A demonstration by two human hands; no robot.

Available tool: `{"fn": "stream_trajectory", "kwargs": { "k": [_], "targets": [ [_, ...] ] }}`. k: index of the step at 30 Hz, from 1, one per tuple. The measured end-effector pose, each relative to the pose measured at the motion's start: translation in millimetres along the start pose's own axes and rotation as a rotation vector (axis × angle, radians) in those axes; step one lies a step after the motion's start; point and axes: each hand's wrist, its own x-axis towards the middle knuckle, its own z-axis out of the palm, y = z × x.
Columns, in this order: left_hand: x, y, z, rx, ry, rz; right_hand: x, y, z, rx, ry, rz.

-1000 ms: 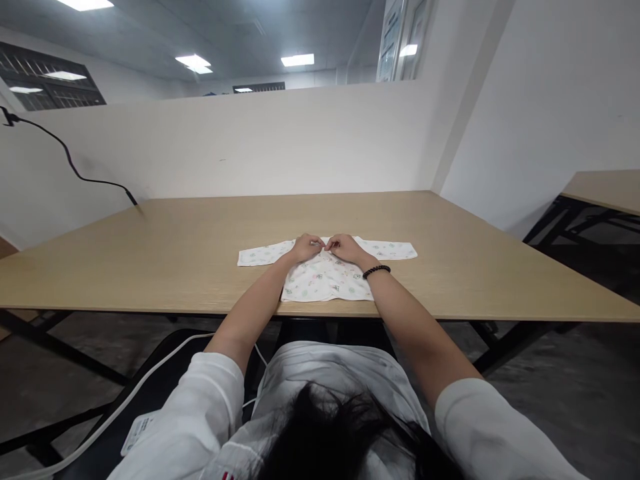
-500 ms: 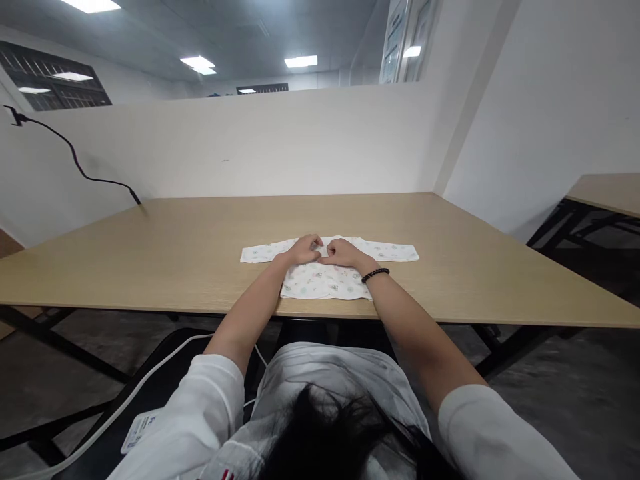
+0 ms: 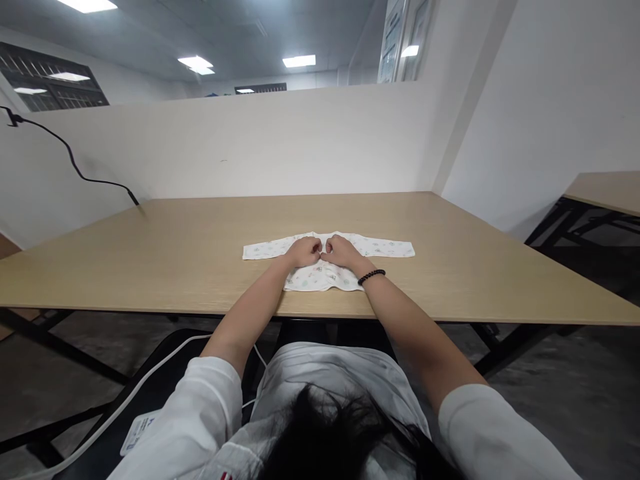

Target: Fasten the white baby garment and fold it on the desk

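Note:
A small white long-sleeved baby shirt [image 3: 323,278] with a scattered print lies on the table, both sleeves spread out to the sides. My left hand [image 3: 305,252] is closed at the middle of its upper front, fingers pinching the cloth. Close beside it, my right hand [image 3: 342,251] is also closed on the fabric, a dark beaded bracelet [image 3: 371,277] around its wrist. Between the hands the cloth bunches up slightly. The fingertips and whatever detail they grip are partly hidden.
The wooden table [image 3: 150,267] runs wide to both sides, its front edge near my body. A white partition [image 3: 280,147] stands behind it. At the left, a black flexible stand [image 3: 75,163] rises from the table. Another table [image 3: 607,190] is at the far right.
My left fingers have closed further, and both hands now pinch the shirt. Its lower hem has shifted slightly away from me, and the cloth has bunched at the middle.

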Motion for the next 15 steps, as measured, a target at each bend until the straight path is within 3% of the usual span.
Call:
{"fn": "stream_trajectory", "kwargs": {
  "k": [5, 9, 15],
  "targets": [
    [2, 1, 4, -0.120, 0.031, -0.094, -2, -14, 0, -0.095, 0.018, 0.112],
    [4, 2, 9, -0.383, 0.063, -0.218, 0, -16, 2, -0.097, 0.015, 0.152],
    [4, 3, 14, -0.687, -0.014, -0.330, 1, -12, 5, -0.047, 0.037, 0.180]
  ]
}}
